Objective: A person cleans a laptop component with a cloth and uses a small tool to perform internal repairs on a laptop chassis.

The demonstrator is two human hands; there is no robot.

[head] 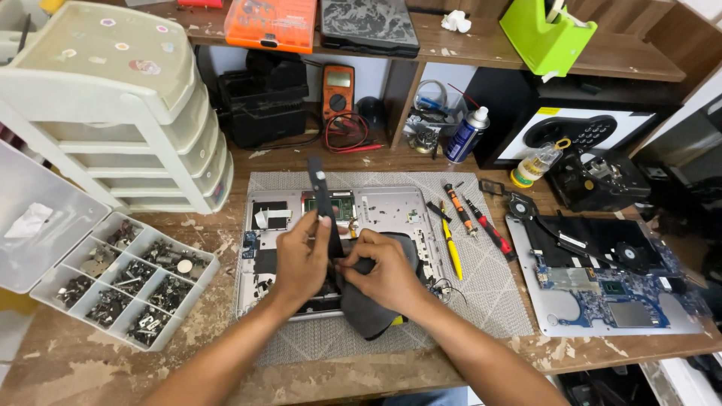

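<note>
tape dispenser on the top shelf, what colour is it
The tape dispenser is bright lime green, seen clearly in the head view.

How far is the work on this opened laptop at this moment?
Done: the laptop shell lies open and mostly stripped, its circuit board and fans set on the panel to the right. In hand: the left hand holds a long black strip upright, and the right hand presses a grey cloth to its lower end. Left: board and fans remain outside the shell, with the screwdrivers lying beside it.

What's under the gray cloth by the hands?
The gray cloth lies on the opened laptop shell, which sits on a gray mat. The laptop parts directly beneath the cloth are covered, so they cannot be seen.
</note>
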